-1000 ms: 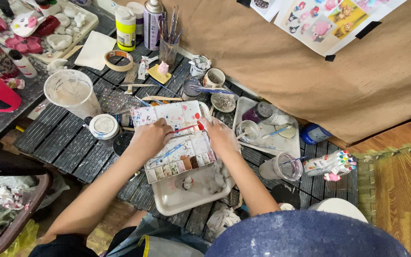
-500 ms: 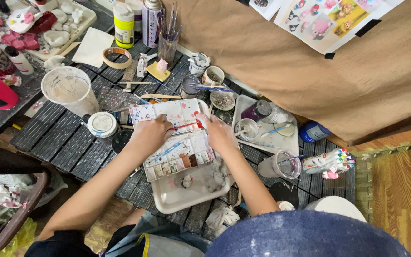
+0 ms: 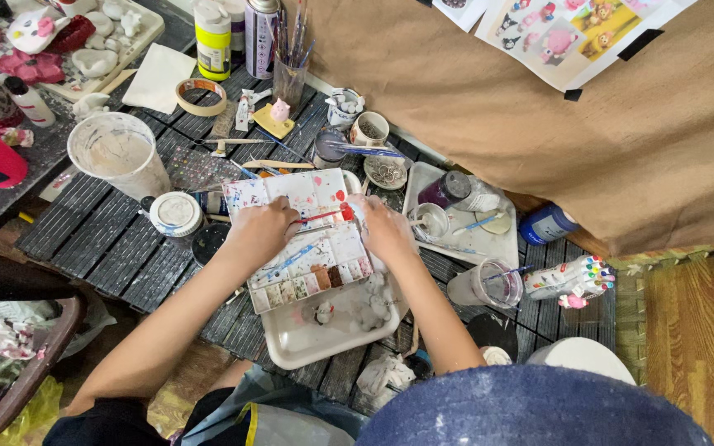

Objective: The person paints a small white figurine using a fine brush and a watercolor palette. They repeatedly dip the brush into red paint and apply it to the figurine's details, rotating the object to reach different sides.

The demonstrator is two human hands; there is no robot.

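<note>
An open paint palette (image 3: 307,248) with colour pans and a stained white lid lies across a white tray (image 3: 307,347) on the dark slatted table. My left hand (image 3: 262,231) rests on the palette's left side, its fingers closed on a thin red-handled brush (image 3: 324,216) that points right. My right hand (image 3: 386,227) sits at the palette's right edge with the fingers curled under, next to the brush's red end. What those fingers hold is hidden. Small white clay figures (image 3: 369,301) lie in the tray below the palette.
A white bucket (image 3: 117,153), a small lidded jar (image 3: 175,213) and a tape roll (image 3: 200,95) stand to the left. A second tray (image 3: 497,244) with cups, a clear water cup (image 3: 489,285) and a marker bundle (image 3: 576,277) are on the right. Bottles and a brush jar (image 3: 287,78) stand behind.
Both hands stay over the palette almost unmoved. The view has shifted slightly.
</note>
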